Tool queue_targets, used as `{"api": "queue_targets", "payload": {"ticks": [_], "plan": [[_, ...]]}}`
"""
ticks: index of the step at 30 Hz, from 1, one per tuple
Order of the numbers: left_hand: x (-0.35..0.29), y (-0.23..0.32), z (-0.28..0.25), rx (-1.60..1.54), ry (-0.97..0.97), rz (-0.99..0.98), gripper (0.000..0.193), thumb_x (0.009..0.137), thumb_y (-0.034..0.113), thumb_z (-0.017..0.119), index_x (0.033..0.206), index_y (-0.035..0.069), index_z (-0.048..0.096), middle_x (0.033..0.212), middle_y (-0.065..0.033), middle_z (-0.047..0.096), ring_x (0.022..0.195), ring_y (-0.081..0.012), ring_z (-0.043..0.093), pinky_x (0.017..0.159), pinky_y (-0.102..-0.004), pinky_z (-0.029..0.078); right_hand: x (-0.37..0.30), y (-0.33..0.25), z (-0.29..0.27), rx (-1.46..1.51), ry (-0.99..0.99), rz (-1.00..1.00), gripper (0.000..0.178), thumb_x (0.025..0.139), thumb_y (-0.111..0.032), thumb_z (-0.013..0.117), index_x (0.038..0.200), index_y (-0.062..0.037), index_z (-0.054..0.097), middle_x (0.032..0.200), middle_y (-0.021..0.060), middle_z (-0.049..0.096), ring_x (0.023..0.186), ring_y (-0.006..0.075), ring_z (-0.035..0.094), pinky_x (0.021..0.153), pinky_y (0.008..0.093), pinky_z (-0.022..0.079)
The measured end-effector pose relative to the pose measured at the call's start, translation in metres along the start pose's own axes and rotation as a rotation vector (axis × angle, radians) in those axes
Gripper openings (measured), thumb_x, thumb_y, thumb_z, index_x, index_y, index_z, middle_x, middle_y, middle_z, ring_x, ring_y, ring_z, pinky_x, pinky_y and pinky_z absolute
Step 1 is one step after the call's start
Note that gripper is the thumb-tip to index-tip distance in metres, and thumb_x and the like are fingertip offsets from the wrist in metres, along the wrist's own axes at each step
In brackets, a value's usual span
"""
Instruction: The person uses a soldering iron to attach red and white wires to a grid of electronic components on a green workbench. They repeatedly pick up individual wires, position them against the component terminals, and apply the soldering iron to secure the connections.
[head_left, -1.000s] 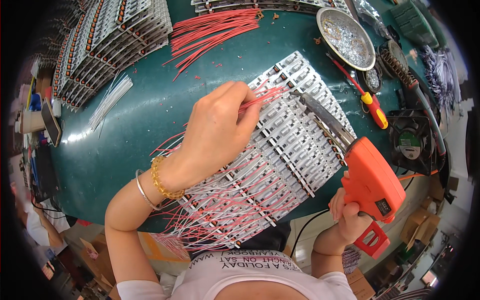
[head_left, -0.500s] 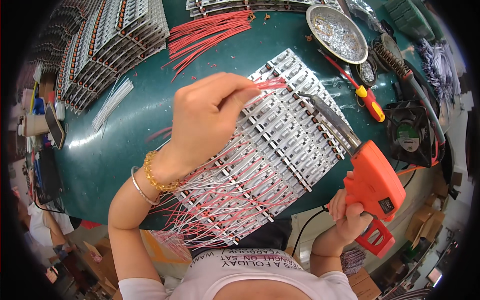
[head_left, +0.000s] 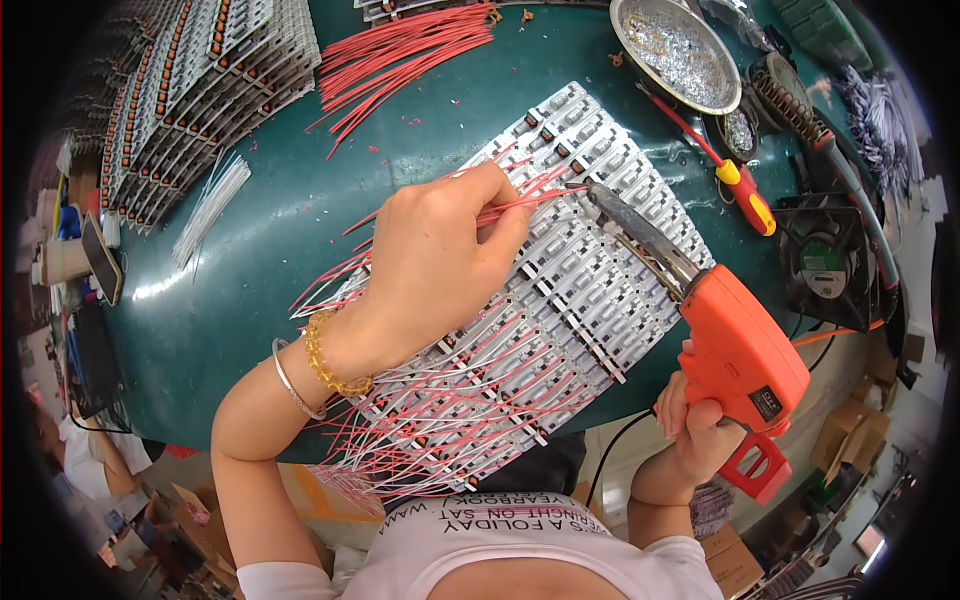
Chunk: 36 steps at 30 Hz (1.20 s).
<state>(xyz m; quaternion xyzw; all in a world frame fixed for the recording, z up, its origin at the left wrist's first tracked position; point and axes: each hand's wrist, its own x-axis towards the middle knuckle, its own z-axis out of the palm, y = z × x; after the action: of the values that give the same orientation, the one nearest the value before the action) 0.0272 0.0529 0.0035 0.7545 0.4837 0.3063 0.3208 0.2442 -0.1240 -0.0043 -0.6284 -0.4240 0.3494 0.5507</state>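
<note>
While the left hand (head_left: 440, 265) in the head view pinches red wires (head_left: 545, 195) between thumb and fingers over the upper part of a pale component panel (head_left: 600, 300), the right hand (head_left: 695, 430) wraps around the handle of an orange soldering gun (head_left: 742, 345). The gun's dark tip (head_left: 603, 203) points toward the wire ends; whether they touch cannot be told. The panel lies slanted on a green table (head_left: 190, 340), with a red-and-yellow screwdriver (head_left: 750, 203) and a metal bowl (head_left: 726, 96) beyond it, upper right.
</note>
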Motion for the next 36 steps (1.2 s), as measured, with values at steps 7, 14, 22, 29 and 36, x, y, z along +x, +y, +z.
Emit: {"api": "queue_targets", "payload": {"ticks": [7,14,22,29,36], "plan": [[0.000,-0.002,0.001,0.060,0.001,0.043,0.014,0.084,0.010,0.069,0.079,-0.002,0.065,0.061,-0.0114,0.062,0.051,-0.0134,0.059,0.050,-0.0274,0.044,-0.001,0.004,0.000,0.042,0.021,-0.028,0.071,0.087,-0.048,0.066,0.118,0.0129,0.048,0.051,-0.0010,0.045,0.039,0.0075,0.041,0.039,0.0207,0.035],[0.001,0.000,0.000,0.086,-0.008,0.048,0.014,0.084,0.011,0.070,0.078,-0.001,0.065,0.062,-0.0124,0.062,0.050,-0.0167,0.060,0.050,-0.0283,0.044,-0.003,0.003,0.000,-0.030,0.026,0.015,0.070,0.087,-0.047,0.067,0.117,0.0124,0.048,0.051,-0.0008,0.045,0.039,0.0081,0.041,0.040,0.0216,0.035],[0.000,-0.003,0.003,0.117,0.011,0.073,0.013,0.083,0.010,0.069,0.078,-0.001,0.065,0.064,-0.0132,0.064,0.053,-0.0186,0.063,0.052,-0.0287,0.046,-0.005,0.003,0.000,0.012,0.068,-0.031,0.078,0.086,-0.050,0.066,0.123,0.0160,0.044,0.051,-0.0016,0.045,0.038,0.0071,0.040,0.040,0.0212,0.036],[0.000,-0.001,0.003,0.095,0.014,0.041,0.014,0.083,0.010,0.069,0.078,-0.001,0.065,0.063,-0.0126,0.064,0.054,-0.0170,0.063,0.052,-0.0282,0.046,-0.006,0.001,0.003,0.042,0.050,0.029,0.080,0.086,-0.049,0.067,0.124,0.0166,0.043,0.051,-0.0007,0.046,0.039,0.0072,0.041,0.040,0.0212,0.036],[0.000,-0.001,0.002,0.109,0.006,0.031,0.014,0.083,0.011,0.069,0.077,-0.001,0.065,0.062,-0.0126,0.064,0.053,-0.0169,0.062,0.052,-0.0285,0.046,-0.003,-0.006,0.001,0.065,0.030,0.226,0.047,0.075,-0.011,0.075,0.117,0.0028,0.058,0.087,0.0047,0.063,0.072,0.0129,0.059,0.065,0.0265,0.048]]}}
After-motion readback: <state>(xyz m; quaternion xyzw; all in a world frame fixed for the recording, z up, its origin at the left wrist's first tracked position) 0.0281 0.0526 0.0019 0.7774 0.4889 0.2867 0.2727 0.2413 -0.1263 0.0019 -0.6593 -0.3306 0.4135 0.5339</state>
